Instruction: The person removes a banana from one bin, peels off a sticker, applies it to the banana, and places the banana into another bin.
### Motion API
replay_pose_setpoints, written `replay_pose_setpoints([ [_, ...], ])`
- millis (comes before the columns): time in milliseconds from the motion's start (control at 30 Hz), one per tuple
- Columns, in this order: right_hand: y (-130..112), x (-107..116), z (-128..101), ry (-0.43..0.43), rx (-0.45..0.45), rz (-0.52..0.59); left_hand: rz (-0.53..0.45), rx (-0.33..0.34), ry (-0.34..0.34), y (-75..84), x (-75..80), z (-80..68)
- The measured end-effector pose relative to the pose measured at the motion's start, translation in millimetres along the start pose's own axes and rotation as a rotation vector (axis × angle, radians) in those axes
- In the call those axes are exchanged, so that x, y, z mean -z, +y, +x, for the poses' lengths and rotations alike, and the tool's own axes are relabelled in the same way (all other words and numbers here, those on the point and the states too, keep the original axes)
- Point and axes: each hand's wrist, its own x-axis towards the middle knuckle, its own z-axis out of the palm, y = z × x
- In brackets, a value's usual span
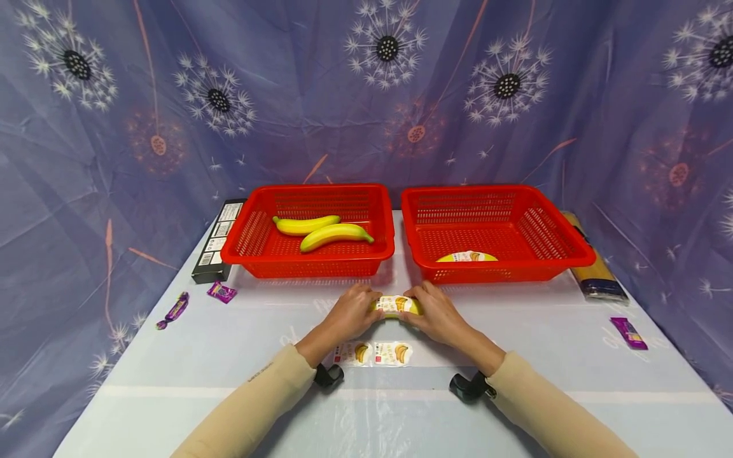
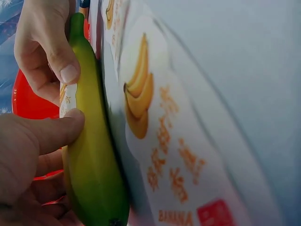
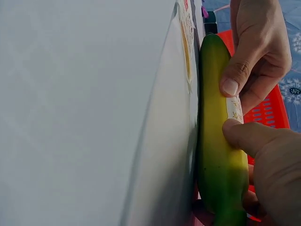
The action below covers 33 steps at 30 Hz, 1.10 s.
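Note:
Both hands hold one yellow-green banana (image 1: 395, 306) on the table in front of the two red baskets. My left hand (image 1: 356, 310) grips its left end and my right hand (image 1: 431, 310) its right end, thumbs on a white label (image 3: 233, 109) stuck on its skin. In the left wrist view the banana (image 2: 91, 155) lies beside a clear sticker sheet (image 2: 160, 141) printed with banana labels; the same sheet (image 1: 375, 353) lies just below the hands. The left basket (image 1: 258, 254) holds two bare bananas (image 1: 335, 233). The right basket (image 1: 572, 254) holds one labelled banana (image 1: 466, 257).
A black box (image 1: 217, 242) lies left of the left basket. A long spaghetti packet (image 1: 592, 270) lies right of the right basket. Purple candy wrappers sit at the left (image 1: 221, 292), far left (image 1: 176, 310) and right (image 1: 628, 333). Patterned blue cloth hangs behind the table.

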Motion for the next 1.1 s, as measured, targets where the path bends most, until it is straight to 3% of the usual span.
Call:
replay_pose_setpoints([
  [433,-3.6,-2.5,0.9,-0.004,0.009,0.025,-0.003,0.075,-0.032,-4.7,6.2,-11.6],
  [667,-3.6,-3.4,1.5,-0.033,-0.036,0.06,-0.092,0.186,0.008,-13.9,8.5,-22.6],
  [933,-1.8,-0.2,-1.2,-0.066,-0.098,0.119,-0.131,0.179,0.034,-17.7,7.8,-26.8],
  [1100,7.3,12.7,-13.4,-0.085,-0.169,0.272,-0.129,0.18,0.034,-15.4,7.4,-26.8],
])
